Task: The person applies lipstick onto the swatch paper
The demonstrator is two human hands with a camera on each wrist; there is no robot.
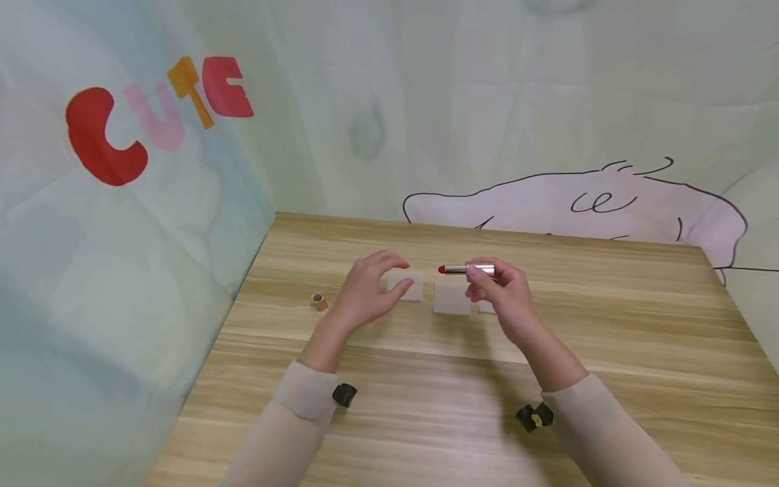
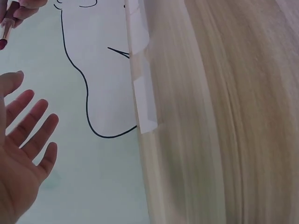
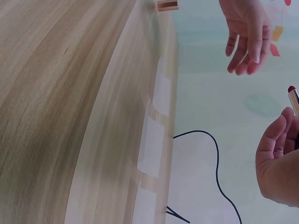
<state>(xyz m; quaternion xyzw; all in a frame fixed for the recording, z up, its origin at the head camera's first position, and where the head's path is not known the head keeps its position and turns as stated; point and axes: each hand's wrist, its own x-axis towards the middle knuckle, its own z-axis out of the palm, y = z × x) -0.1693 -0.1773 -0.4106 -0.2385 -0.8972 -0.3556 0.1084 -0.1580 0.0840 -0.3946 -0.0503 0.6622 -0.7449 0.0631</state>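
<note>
In the head view my right hand (image 1: 508, 297) pinches an uncapped lipstick (image 1: 481, 269), held level above the table, its red tip pointing left. My left hand (image 1: 368, 287) hovers opposite it, fingers relaxed and apart, holding nothing; the left wrist view shows the spread fingers (image 2: 35, 126). Below the hands lie white paper pieces: a left one (image 1: 414, 287), a middle one (image 1: 452, 299) and a right one (image 1: 487, 306) partly covered by my right hand. The lipstick cap (image 1: 319, 302), a small copper-coloured tube, stands on the table left of my left hand.
The wood-grain table (image 1: 395, 419) meets a printed curtain (image 1: 341, 101) at its back and left. Dark wrist devices (image 1: 344, 394) sit at both sleeve cuffs.
</note>
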